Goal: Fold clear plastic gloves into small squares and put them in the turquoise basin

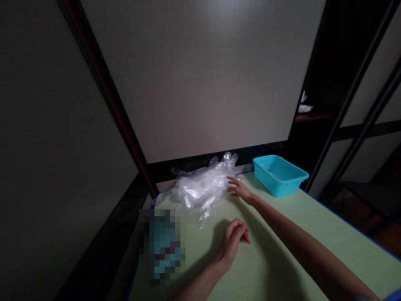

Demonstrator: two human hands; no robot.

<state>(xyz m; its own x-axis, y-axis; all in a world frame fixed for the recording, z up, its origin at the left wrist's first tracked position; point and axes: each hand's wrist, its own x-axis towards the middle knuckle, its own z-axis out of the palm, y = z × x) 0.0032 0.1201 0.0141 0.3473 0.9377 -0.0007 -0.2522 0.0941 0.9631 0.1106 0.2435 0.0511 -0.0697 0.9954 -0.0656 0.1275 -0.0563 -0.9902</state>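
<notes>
Head view: the fingers of the right hand (245, 192) are held apart and extended, with nothing seen gripped in them, while those of the left hand (232, 240) are curled closed toward the palm, nearer the body, and nothing is seen held there either. Just left of the right fingertips, a crumpled heap of clear plastic (200, 188), glove-like in parts, is spread over the surface (310, 215); whether it is touched cannot be told. Because the film is thin and loosely bunched, several layers could be caught where one was wanted, or the whole heap could be dragged along by cling. Its edges could also be missed, as clear film is hard to make out in such dim light and beneath the shadow of an arm. Beyond the heap, close behind it, stands a panel (203, 83), against which the film could be crushed by a push away from the fingers. To the right of the right fingers, a blue basin (285, 189) could be knocked by a wide outward sweep. Left of the left fingers, a pixelated teal item (164, 246) could be brushed by that forearm; what it is cannot be told.
</notes>
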